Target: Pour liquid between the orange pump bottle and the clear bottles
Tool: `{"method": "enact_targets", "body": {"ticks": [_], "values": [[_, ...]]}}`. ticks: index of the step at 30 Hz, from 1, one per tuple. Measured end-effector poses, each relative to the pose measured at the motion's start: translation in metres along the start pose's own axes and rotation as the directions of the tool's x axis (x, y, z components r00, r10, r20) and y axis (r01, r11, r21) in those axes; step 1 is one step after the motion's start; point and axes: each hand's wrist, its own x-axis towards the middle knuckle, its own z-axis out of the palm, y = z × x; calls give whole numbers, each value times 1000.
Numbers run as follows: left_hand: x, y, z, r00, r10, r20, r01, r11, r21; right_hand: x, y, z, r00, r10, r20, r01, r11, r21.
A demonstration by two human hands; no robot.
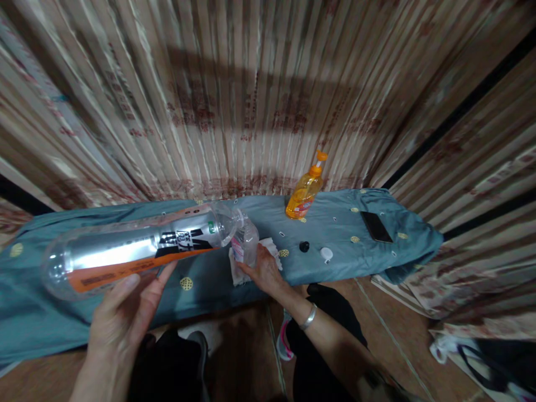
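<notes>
My left hand [133, 298] is closed around a large clear plastic bottle [138, 249] with a silver and orange label. The bottle lies nearly level, and its uncapped neck points right, over the mouth of a smaller clear plastic bottle [246, 243]. My right hand [264, 270] grips that smaller bottle low on its side, above a white cloth [272, 249]. Whether liquid passes between the two necks I cannot tell. A black cap [304, 246] and a white cap [326, 254] lie to the right of my right hand.
An orange pump bottle [305, 192] stands at the back of the bench, which has a blue-green patterned cover [196, 301]. A dark phone [377, 226] lies at the right. Pleated curtains [251, 100] hang behind. Shoes [285, 338] show on the tiled floor below.
</notes>
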Motion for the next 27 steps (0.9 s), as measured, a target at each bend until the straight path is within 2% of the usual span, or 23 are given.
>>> {"method": "enact_targets", "body": {"ticks": [8,16,22,27], "values": [[-4,4,6,999,-6,-42,9,997,81,0,-4,-6,1000,-4,10,4,1000,17],[-3,3,7,999,-8,-37,11,997,81,1,-2,-5,1000,-17,1,17,1000,21],[-6,8,11,994,-43,-101,50,997,67,1,1,-1,1000,-8,24,8,1000,16],[-4,7,9,1000,-17,-19,18,999,39,1,3,2,1000,-8,8,8,1000,16]]}}
